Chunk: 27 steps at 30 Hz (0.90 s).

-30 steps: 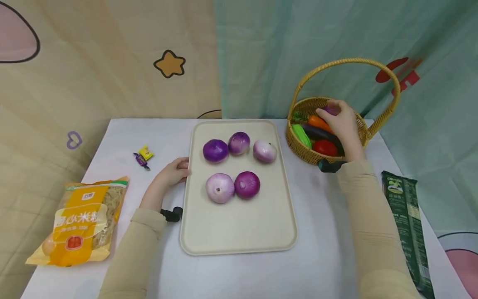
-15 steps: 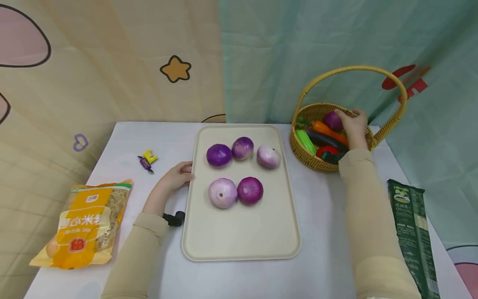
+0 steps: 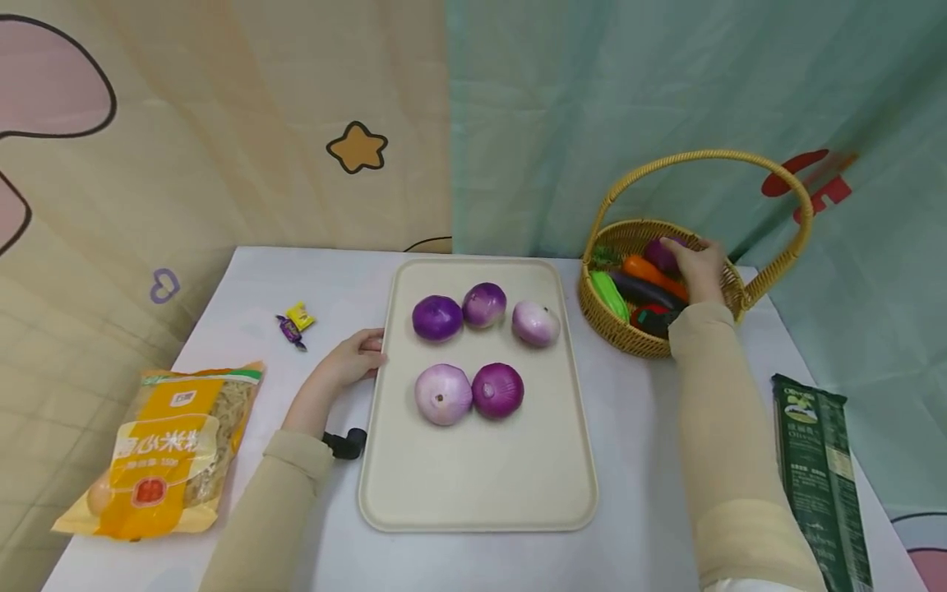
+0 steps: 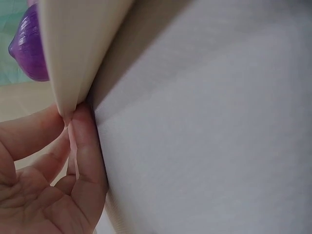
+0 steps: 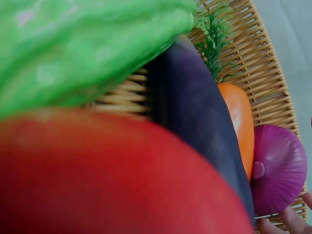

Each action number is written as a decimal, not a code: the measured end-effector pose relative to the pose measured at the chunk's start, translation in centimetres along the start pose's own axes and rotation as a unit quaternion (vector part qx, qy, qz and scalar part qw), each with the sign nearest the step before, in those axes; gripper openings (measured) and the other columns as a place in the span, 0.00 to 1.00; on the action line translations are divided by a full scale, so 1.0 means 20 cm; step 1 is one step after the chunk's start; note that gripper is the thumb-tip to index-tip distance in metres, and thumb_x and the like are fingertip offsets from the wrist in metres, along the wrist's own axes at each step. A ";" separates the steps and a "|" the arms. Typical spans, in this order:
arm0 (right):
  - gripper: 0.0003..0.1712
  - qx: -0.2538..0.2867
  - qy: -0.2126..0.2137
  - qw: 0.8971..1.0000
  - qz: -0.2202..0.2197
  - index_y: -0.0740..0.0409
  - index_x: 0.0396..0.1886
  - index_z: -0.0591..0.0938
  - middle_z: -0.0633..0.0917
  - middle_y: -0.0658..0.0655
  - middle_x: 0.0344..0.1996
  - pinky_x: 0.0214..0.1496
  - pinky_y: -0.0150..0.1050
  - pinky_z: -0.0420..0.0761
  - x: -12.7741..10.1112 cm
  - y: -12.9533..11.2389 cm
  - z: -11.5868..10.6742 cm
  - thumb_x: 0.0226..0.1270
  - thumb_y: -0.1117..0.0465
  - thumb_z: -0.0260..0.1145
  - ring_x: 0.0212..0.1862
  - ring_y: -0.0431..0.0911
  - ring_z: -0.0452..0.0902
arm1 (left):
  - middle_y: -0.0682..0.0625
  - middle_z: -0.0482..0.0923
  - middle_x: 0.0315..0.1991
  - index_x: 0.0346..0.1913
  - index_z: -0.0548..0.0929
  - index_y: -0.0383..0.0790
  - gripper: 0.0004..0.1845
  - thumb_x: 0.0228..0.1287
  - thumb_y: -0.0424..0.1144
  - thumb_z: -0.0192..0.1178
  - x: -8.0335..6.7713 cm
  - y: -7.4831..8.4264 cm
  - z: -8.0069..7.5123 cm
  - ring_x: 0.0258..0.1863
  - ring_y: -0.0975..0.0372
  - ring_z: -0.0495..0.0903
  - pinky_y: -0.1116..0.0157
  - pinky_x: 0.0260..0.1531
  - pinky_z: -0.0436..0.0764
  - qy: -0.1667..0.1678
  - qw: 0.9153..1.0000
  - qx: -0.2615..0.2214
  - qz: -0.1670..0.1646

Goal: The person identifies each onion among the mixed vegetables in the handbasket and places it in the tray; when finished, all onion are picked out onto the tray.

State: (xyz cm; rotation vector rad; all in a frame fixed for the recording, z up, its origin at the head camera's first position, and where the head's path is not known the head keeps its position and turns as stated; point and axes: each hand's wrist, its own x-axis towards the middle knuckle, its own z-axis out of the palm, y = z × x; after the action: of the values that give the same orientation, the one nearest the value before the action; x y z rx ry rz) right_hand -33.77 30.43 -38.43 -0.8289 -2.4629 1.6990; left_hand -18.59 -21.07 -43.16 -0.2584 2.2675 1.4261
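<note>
My left hand (image 3: pixel 355 359) grips the left rim of a cream tray (image 3: pixel 473 485); the left wrist view shows thumb and fingers (image 4: pixel 85 141) pinching that edge. Several purple onions lie on the tray, among them a dark violet onion (image 3: pixel 437 318) and a pale onion (image 3: pixel 443 395). Over the wicker basket (image 3: pixel 625 333), my right hand (image 3: pixel 699 267) holds another purple onion (image 5: pixel 280 168) at the basket's far right side. Only fingertips show at its lower edge in the right wrist view. Beside it lie a carrot (image 5: pixel 238 119), an eggplant (image 5: pixel 200 112), a tomato (image 5: pixel 107 170) and a ridged green vegetable (image 5: pixel 73 48).
The basket's tall handle (image 3: pixel 710 154) arches above the right hand. A yellow noodle bag (image 3: pixel 163 452) lies at the left, two wrapped candies (image 3: pixel 296 322) behind it. A dark green package (image 3: pixel 821 477) lies by the right edge. Curtains hang behind the white table (image 3: pixel 629 493).
The right hand has shifted slightly to the right around the onion in the basket, so more of the onion shows. The left hand stays on the tray rim. The head view has tilted slightly upward.
</note>
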 end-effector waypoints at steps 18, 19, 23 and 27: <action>0.45 -0.031 0.011 0.999 0.035 0.60 0.72 0.60 0.53 0.63 0.75 0.77 0.38 0.60 0.02 0.05 0.02 0.62 0.46 0.67 0.73 0.52 0.52 | 0.36 0.66 0.61 0.76 0.56 0.37 0.32 0.73 0.32 0.52 0.00 -0.01 0.01 0.58 0.52 0.72 0.57 0.61 0.79 -0.003 1.000 0.006 -0.003; 0.45 -0.024 0.009 0.999 0.035 0.60 0.72 0.59 0.54 0.62 0.75 0.76 0.36 0.62 0.02 0.05 0.02 0.62 0.47 0.67 0.73 0.50 0.53 | 0.37 0.67 0.61 0.76 0.57 0.37 0.32 0.73 0.32 0.52 0.00 -0.01 0.01 0.59 0.52 0.72 0.57 0.61 0.79 -0.001 1.000 0.005 -0.003; 0.48 0.025 0.003 0.999 0.041 0.62 0.75 0.56 0.56 0.58 0.75 0.73 0.31 0.66 0.02 0.00 0.02 0.62 0.50 0.68 0.71 0.45 0.58 | 0.37 0.67 0.61 0.76 0.56 0.37 0.32 0.73 0.32 0.51 0.00 0.00 0.00 0.59 0.51 0.72 0.57 0.61 0.79 0.003 1.000 0.006 -0.002; 0.50 0.037 -0.006 0.998 0.043 0.58 0.77 0.51 0.51 0.57 0.76 0.74 0.31 0.65 0.00 -0.08 -0.01 0.63 0.48 0.66 0.71 0.43 0.56 | 0.36 0.66 0.61 0.76 0.56 0.36 0.32 0.73 0.31 0.51 0.00 0.00 0.00 0.60 0.51 0.71 0.56 0.62 0.78 0.002 1.000 0.002 0.000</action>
State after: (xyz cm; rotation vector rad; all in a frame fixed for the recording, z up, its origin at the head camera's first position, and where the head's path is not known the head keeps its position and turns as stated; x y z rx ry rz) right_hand -34.27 30.13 -36.99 -0.9309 -2.3888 1.8161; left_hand -18.58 -21.12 -43.01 -0.2607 2.2742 1.4223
